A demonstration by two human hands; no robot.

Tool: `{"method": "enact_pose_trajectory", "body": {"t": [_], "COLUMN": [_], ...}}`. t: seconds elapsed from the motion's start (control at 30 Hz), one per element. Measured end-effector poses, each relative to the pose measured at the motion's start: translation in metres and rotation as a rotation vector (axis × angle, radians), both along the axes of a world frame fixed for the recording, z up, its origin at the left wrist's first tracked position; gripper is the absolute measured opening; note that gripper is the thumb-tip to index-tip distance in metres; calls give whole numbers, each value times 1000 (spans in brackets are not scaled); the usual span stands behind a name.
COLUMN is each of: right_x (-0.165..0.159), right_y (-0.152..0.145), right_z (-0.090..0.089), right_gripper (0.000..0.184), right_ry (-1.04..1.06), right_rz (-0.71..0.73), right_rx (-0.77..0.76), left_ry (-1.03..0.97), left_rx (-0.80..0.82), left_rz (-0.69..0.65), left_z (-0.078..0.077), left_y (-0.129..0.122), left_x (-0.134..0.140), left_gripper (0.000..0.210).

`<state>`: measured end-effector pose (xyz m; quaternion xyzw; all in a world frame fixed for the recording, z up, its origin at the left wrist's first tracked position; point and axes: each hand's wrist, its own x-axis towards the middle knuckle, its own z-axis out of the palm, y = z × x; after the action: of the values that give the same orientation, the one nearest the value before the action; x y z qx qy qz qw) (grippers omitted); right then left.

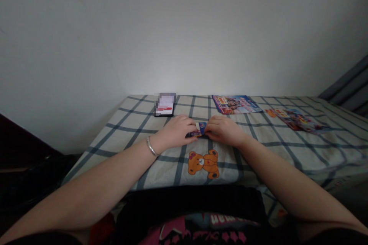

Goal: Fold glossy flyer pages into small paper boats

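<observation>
Between my two hands is a small printed piece (201,127), blue and cream with a dark purple part, like a folded paper or packet; its exact kind is hard to make out. My left hand (181,131) grips its left end with bent fingers, and a silver bangle circles that wrist. At the right end, the fingers of my right hand (224,130) are pinched on it. My fingers cover much of the piece. Both hands rest low over the checked cloth (161,172), just beyond a printed orange teddy bear (204,164).
Beyond my left hand lies a phone (165,105) with a lit, partly blurred screen. Two colourful printed sheets, a nearer-to-wall leaflet (237,104) and another leaflet (299,120), lie at the right. A white wall (195,30) rises behind the cloth. Grey folded fabric (349,84) hangs at far right.
</observation>
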<state>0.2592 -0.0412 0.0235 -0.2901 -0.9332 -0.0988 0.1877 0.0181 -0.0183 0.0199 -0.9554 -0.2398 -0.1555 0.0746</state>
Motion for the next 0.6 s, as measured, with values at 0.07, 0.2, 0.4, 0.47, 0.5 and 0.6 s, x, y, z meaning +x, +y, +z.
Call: {"method": "enact_pose_trajectory", "body": {"t": [0.07,0.2,0.4,0.47,0.5,0.6], "right_x": [2,8,8,6,5,2], "right_y": [2,7,9,7,6,1], "right_z": [0,-2,-4,-2,-1,2], "right_gripper": [14,18,17,17,17,15], "right_ry": [-10,-5,-35,-46,-49,-50], "right_rz": [2,8,-9,-13,-16,-39], "right_rx": [-23,-46,-31,-27,-24,-28], "left_ry": [4,-11,-34,-26,-17,17], "left_rx": [-38,-101,-162,-152,-136,-50], "left_rz": [-31,-85,-105,-93,-90,-75], "left_z": [0,0,1,2,2,3], "left_y": [2,5,7,7,6,5], "left_x": [0,-3,-5,-5,-4,-3], "left_gripper": [18,15,12,11,10,9]}}
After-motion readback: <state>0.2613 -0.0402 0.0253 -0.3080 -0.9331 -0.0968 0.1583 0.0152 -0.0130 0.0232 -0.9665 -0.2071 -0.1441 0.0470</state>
